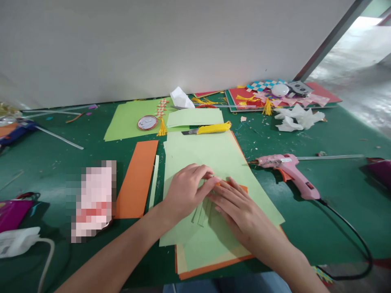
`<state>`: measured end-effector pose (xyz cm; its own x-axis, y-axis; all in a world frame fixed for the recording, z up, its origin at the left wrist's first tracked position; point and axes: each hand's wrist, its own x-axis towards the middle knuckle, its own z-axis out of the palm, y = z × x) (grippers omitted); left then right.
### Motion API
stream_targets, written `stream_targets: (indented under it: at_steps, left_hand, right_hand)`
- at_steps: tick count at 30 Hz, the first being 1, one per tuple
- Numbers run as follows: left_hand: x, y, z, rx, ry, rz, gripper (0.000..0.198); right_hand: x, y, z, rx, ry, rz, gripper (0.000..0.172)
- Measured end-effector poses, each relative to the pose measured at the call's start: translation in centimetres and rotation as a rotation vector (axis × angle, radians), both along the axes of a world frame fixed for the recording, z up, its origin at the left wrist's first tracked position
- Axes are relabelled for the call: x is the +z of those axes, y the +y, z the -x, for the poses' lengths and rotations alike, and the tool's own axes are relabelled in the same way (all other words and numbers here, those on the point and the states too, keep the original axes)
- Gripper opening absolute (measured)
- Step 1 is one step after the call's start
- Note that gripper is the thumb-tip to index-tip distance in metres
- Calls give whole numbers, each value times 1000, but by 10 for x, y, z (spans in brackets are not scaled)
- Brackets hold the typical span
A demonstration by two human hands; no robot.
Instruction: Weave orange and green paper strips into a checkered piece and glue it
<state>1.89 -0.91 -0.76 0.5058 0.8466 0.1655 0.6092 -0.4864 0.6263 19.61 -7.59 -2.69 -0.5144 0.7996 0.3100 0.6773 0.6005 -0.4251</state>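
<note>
Orange paper [244, 188] lies crosswise under my flattened right hand [241, 207], the nearer one, with pale-green paper strips [201, 215] pointing toward me between it and my curled left hand [189, 187] — whose grip I can't tell.

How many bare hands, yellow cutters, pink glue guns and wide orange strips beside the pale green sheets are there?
Hands: 2 (left hand, right hand)
Yellow cutter: 1
Pink glue gun: 1
Wide orange strip: 1
Total: 5
</note>
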Motion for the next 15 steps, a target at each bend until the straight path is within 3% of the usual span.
stream_targets:
  at_steps: [6,11,15]
  left_hand:
    - [1,0,3,-55,23,-34,44]
    - [-1,0,-1,30,86,-7,26]
    - [1,1,-2,49,83,22,23]
  right_hand:
    - [2,1,1,4,-89,39,36]
    - [2,0,3,3,-65,28,35]
    - [6,-4,-9,-59,46,-96,31]
